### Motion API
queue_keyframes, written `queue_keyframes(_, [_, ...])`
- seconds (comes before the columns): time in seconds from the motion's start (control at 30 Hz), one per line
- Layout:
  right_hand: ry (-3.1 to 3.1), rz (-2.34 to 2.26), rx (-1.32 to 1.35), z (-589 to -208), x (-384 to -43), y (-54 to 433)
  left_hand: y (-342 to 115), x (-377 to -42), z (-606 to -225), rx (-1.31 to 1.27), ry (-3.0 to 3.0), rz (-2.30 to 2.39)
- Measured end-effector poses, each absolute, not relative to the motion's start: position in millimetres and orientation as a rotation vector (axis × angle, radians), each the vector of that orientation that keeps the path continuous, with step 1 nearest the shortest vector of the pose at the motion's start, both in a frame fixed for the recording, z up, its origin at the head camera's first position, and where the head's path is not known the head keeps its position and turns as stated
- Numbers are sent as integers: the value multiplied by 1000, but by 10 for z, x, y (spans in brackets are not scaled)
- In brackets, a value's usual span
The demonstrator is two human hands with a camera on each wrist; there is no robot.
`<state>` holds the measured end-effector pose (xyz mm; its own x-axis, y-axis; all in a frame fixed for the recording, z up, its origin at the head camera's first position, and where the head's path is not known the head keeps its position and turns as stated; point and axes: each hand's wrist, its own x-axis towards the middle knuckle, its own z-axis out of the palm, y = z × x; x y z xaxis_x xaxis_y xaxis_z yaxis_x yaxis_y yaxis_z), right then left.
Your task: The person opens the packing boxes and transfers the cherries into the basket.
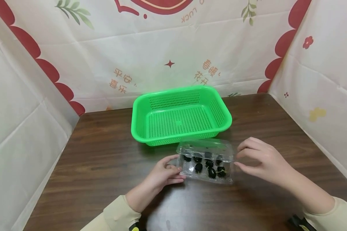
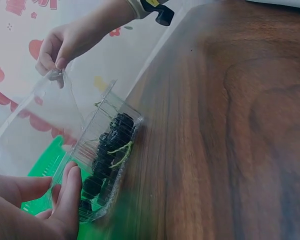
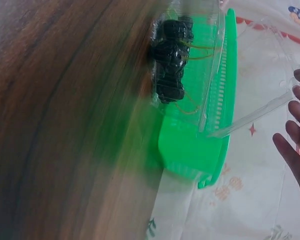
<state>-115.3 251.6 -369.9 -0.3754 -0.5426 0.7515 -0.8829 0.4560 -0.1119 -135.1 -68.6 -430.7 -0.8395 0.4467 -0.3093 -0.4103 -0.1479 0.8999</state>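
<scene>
A clear plastic hinged box [image 1: 191,175] sits on the table with its lid [image 1: 205,145] raised. Inside lie several glossy black, round fruits [image 1: 198,167], some with thin yellow-green stems; in the left wrist view the fruits [image 2: 110,145] cluster along the tray. My left hand [image 1: 167,173] grips the box's left end between thumb and fingers. At the opposite end, my right hand [image 1: 263,158] pinches the lid's edge, as the left wrist view shows with the lid [image 2: 50,100] tilted up. In the right wrist view its fingers [image 3: 290,155] are partly cut off by the frame.
Just behind the box stands a green perforated plastic basket [image 1: 180,122], with nothing visible in it. The dark wooden table [image 1: 104,179] spreads around them. Printed white cloth [image 1: 162,48] hangs along the table's back and both sides.
</scene>
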Motion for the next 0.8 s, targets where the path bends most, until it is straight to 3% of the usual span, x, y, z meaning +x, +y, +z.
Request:
queue_keyframes(0.43, [-2099,794,1056,-3759,-1127,2722,-524,-1359,-4366,18,1543,2061])
queue_keyframes(0.8, [-2478,552,821,-3822,-1147,2810,-456,-1381,-4376,13,1533,2057])
